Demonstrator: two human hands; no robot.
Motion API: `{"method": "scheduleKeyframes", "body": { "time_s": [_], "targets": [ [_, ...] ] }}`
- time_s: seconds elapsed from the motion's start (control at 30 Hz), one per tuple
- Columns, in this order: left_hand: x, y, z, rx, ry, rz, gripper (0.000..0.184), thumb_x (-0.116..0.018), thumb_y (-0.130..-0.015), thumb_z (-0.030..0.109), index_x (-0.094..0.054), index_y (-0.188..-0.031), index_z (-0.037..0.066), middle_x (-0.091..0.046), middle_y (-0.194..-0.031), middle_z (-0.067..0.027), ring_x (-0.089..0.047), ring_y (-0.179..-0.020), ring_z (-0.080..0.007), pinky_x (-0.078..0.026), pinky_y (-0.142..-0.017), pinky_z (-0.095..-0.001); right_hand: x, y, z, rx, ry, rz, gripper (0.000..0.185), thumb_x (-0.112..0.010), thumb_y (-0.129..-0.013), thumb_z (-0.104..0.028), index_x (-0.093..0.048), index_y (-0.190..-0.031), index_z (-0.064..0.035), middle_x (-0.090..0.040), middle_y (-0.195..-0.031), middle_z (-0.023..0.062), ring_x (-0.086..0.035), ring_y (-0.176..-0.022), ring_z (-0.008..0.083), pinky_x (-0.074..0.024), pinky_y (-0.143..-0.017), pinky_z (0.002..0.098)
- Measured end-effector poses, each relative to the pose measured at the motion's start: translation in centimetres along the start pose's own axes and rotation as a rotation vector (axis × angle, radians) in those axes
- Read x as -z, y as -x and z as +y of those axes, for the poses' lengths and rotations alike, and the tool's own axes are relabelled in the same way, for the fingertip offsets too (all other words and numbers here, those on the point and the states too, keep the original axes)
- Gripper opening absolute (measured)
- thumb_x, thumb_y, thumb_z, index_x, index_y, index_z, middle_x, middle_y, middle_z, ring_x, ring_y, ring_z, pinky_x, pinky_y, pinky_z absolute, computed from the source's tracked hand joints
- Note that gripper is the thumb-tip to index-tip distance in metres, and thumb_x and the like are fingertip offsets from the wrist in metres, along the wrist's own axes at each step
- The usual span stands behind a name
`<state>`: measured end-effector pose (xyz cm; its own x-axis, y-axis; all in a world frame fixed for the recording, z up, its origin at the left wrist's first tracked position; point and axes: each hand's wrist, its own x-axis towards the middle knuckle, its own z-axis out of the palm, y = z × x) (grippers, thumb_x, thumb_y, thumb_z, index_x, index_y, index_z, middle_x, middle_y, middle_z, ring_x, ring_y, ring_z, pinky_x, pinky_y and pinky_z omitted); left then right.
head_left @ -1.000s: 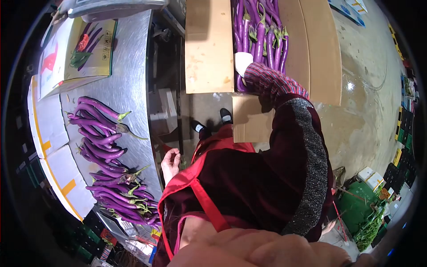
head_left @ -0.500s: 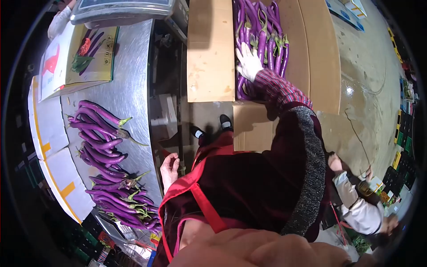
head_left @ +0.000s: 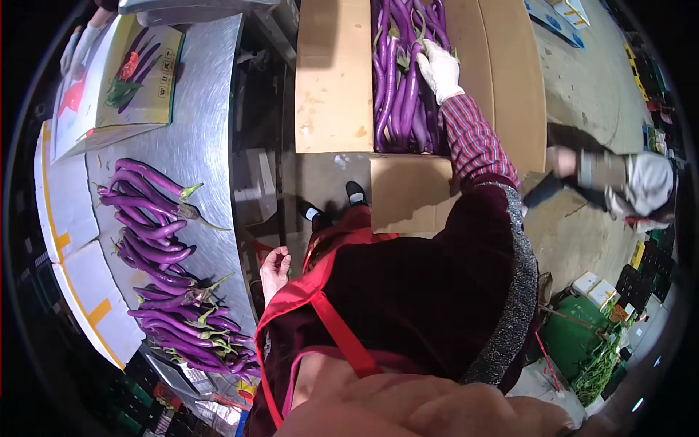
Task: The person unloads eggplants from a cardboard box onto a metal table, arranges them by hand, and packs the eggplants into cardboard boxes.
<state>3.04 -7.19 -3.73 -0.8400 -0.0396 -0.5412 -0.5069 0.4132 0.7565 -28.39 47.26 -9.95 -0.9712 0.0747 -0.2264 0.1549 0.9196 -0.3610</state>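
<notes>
My right hand, in a white glove, is at the right side of an open cardboard box filled with long purple eggplants. Its fingers are bent round the stem end of an eggplant on top; the fingertips are partly hidden. My bare left hand hangs between my body and the metal table, fingers loosely curled with nothing visible in them. More eggplants lie in a row of bunches on that table, left of this hand.
A printed eggplant carton and a grey plastic bin stand at the table's far end. White foam boxes line its left side. A person moves across the floor at right, near a green container.
My right hand has moved right and farther up over the eggplants, its fingers going from spread to bent. The left hand stays curled. The person at right has moved farther up the view.
</notes>
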Motion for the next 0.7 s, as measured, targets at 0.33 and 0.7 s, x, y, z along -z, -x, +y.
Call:
{"method": "scheduleKeyframes", "body": {
  "time_s": [0.33,0.7],
  "targets": [
    [-0.7,-1.7,0.8,0.059,-0.112,-0.108,0.023,-0.066,-0.091,0.013,-0.063,-0.109,0.0,-0.067,-0.095,-0.0076,-0.06,-0.083,-0.014,-0.048,-0.077,-0.0282,-4.8,0.8,2.7,-0.082,0.403,0.31,0.059,-0.051,-0.093,-0.044,-0.046,-0.14,-0.0075,-0.037,-0.15,0.0198,-0.038,-0.138,0.0326,-0.0328,-0.11,0.0525],
    [-2.5,-2.7,2.9,-0.072,-0.129,-0.116,0.017,-0.064,-0.091,0.01,-0.062,-0.106,0.002,-0.06,-0.082,0.001,-0.053,-0.075,-0.009,-0.046,-0.07,-0.0245,-3.3,4.9,3.0,-0.167,0.384,-0.546,0.039,-0.051,-0.092,-0.032,-0.069,-0.108,-0.0023,-0.064,-0.112,0.0241,-0.062,-0.108,0.0371,-0.0503,-0.094,0.0428]
  ]
}}
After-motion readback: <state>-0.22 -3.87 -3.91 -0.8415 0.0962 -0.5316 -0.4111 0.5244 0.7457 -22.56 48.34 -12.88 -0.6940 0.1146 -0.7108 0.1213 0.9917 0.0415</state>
